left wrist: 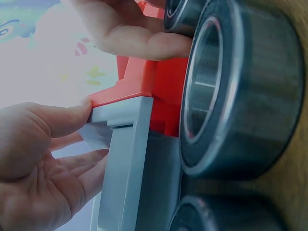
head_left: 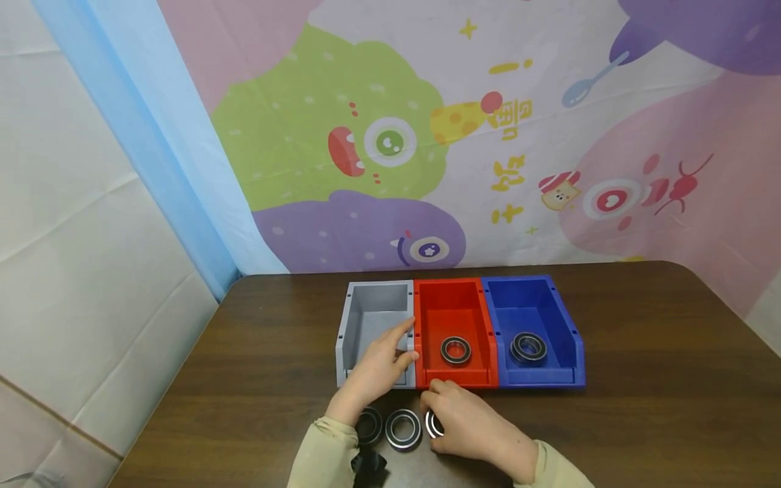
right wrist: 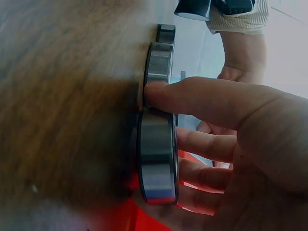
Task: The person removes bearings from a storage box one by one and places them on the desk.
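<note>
My right hand (head_left: pixel 466 420) is at the rightmost steel ring bearing (head_left: pixel 433 424) in a row on the table, just in front of the red bin (head_left: pixel 451 379). In the right wrist view, the thumb lies at one end of that bearing (right wrist: pixel 158 156) and the fingers reach round its other side, gripping it. My left hand (head_left: pixel 377 369) reaches over the grey bin (head_left: pixel 343 346). Its extended index finger and thumb touch the wall where grey meets red. Two more bearings lie to the left, the middle one (head_left: pixel 403 447) and a left one (head_left: pixel 368 427) partly hidden by the left wrist.
The blue bin (head_left: pixel 570 339) adjoins the red one on the right. One bearing (head_left: pixel 455 362) lies in the red bin, and another (head_left: pixel 528 347) in the blue bin. A cartoon-printed cloth (head_left: pixel 390 81) hangs behind the wooden table (head_left: pixel 256 379).
</note>
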A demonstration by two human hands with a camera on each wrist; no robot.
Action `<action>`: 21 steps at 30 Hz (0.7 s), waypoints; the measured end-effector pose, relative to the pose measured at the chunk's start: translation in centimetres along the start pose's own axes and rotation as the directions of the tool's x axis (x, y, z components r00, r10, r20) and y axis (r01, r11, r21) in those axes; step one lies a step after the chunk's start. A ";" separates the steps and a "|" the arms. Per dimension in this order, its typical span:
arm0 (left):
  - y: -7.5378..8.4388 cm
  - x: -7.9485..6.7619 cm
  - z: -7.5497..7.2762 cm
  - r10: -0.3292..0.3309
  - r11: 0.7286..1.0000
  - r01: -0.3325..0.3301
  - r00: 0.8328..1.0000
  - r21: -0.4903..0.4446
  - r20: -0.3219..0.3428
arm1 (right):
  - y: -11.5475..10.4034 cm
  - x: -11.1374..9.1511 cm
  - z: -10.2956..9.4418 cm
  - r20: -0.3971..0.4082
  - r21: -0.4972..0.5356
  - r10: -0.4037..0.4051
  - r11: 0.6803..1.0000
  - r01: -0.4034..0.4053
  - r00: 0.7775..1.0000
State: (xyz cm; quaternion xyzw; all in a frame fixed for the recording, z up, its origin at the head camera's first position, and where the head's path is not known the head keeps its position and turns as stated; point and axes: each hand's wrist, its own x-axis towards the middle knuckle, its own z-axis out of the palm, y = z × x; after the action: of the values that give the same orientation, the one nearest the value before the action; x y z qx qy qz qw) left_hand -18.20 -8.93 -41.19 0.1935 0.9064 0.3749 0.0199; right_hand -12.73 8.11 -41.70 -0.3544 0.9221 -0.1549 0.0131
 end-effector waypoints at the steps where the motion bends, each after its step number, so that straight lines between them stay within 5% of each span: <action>1: 0.0 0.0 0.0 -0.001 1.000 0.001 1.000 -0.001 0.001 | 0.0 0.0 0.0 -0.001 -0.001 -0.003 1.000 0.003 1.000; 21: 0.0 0.0 0.1 0.016 1.000 -0.016 1.000 0.004 -0.010 | -0.4 -0.1 0.1 0.050 -0.018 -0.005 1.000 0.005 0.999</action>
State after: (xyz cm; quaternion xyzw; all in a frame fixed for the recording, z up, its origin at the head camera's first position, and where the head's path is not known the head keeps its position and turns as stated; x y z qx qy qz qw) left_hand -18.24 -8.90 -41.26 0.1989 0.9056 0.3745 0.0121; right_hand -12.41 7.87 -41.72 -0.3606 0.9219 -0.1379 0.0324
